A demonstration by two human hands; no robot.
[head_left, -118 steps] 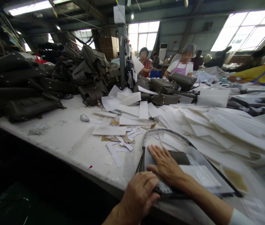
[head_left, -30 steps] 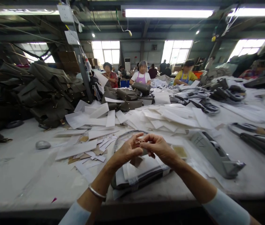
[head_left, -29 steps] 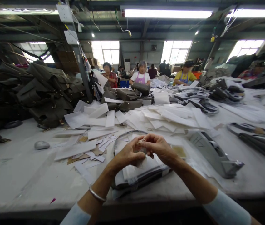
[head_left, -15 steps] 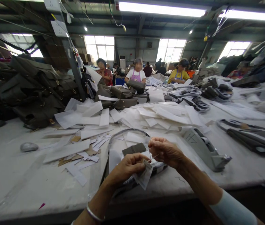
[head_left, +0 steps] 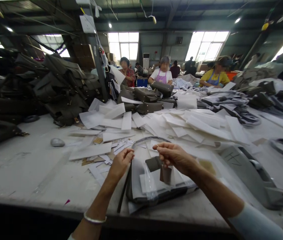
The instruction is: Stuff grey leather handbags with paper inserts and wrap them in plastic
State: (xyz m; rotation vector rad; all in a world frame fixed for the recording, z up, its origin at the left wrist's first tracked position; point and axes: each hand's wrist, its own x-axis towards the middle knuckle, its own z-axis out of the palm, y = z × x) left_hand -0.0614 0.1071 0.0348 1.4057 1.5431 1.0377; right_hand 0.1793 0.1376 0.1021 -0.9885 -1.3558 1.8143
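My right hand (head_left: 175,157) is closed in a pinch, with a short pale string end at its fingertips. Below its fingers hangs a small brownish tag (head_left: 165,175), seemingly in a clear sleeve. Apart from it on the left, my left hand (head_left: 121,164) is also pinched; whatever is in its fingertips, if anything, is too small to make out. Under both hands a dark bag (head_left: 153,199) lies on the table with its arched handle (head_left: 151,138) toward the back. White sheets, clear plastic and a dark grey-green piece (head_left: 153,164) rest on top of the bag.
White foam sheets (head_left: 181,123) are heaped behind the bag. Paper slips and brown card (head_left: 96,160) lie to its left, near a grey rounded object (head_left: 57,142). A grey tape dispenser (head_left: 248,176) stands right. Dark bags (head_left: 66,90) pile up left; co-workers (head_left: 162,75) sit across.
My hands have moved apart, the left one leaving the tag, which now hangs under my right hand. The view has turned left, so things on the table appear further right.
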